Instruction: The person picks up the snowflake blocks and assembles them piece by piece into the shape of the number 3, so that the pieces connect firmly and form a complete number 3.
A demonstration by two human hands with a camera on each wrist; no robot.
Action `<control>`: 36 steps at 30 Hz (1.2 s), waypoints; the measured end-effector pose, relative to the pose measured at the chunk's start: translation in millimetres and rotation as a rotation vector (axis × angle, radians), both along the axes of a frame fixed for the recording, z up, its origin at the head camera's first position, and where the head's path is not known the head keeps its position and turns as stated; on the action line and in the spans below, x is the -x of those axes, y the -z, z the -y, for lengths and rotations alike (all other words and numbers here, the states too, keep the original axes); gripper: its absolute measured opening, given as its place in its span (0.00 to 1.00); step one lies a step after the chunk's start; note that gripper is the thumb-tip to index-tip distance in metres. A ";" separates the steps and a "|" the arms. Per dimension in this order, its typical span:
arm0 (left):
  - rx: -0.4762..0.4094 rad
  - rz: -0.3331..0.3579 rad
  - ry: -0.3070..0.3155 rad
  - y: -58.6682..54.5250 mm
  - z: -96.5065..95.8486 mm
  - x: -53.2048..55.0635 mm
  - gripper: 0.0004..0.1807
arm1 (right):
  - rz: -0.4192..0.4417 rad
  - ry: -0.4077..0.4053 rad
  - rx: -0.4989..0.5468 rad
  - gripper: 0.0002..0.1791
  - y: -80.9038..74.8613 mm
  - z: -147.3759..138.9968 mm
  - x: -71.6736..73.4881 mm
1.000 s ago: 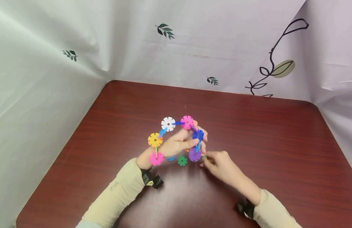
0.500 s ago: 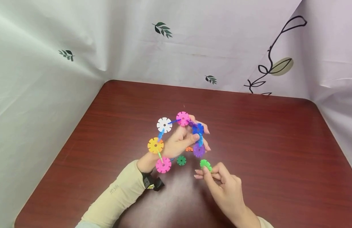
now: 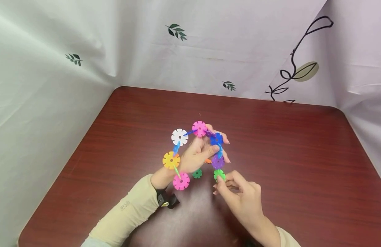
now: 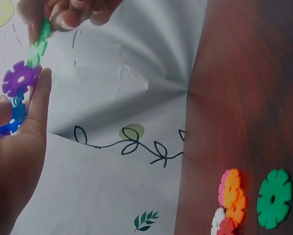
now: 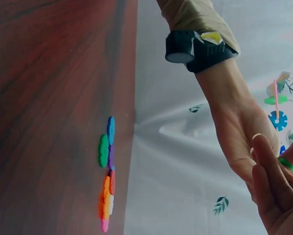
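A curved chain of notched plastic snowflake discs hangs above the table, with white, yellow and pink ones along its loose side. My left hand pinches it near the blue disc, thumb in front and fingers behind. Below that grip is a purple disc. Between thumb and fingers, my right hand holds a light green disc, its edge right at the purple disc's rim in the left wrist view. The loose side of the chain passes in front of the left wrist.
Loose discs lie on the brown table beneath the hands, among them a dark green one, an orange one and a blue one. White patterned cloth surrounds the table's back and sides.
The right hand first drew back toward the person, bringing the light green disc into sight, then moved up to the purple disc. The left hand keeps its hold; the chain shifted slightly.
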State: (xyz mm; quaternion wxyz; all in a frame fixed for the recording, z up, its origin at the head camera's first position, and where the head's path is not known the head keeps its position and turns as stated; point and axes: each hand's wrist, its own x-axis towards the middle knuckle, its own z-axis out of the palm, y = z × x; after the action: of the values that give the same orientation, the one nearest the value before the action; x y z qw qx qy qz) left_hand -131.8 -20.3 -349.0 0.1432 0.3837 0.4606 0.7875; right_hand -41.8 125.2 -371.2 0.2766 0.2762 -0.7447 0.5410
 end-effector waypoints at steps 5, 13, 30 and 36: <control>0.008 -0.016 -0.043 0.6 -4.5 -4.1 0.14 | -0.006 0.010 0.007 0.06 -3.4 0.0 0.0; -0.017 0.017 -0.078 -0.7 -11.0 -10.4 0.14 | -0.011 0.037 -0.003 0.09 -6.0 -0.5 -1.8; -0.059 0.016 -0.039 4.0 -16.1 -10.6 0.13 | -0.076 0.045 0.061 0.09 0.4 4.1 -0.9; -0.032 -0.025 -0.036 5.1 -16.8 -8.2 0.14 | 0.073 0.019 0.152 0.13 -0.2 6.8 -4.3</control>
State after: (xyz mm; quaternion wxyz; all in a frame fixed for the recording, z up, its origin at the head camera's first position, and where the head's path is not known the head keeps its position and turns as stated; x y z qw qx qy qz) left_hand -123.6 -3.5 -354.0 0.1170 0.3874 0.4563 0.7925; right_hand -37.5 118.4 -371.0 0.2745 0.2272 -0.7137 0.6030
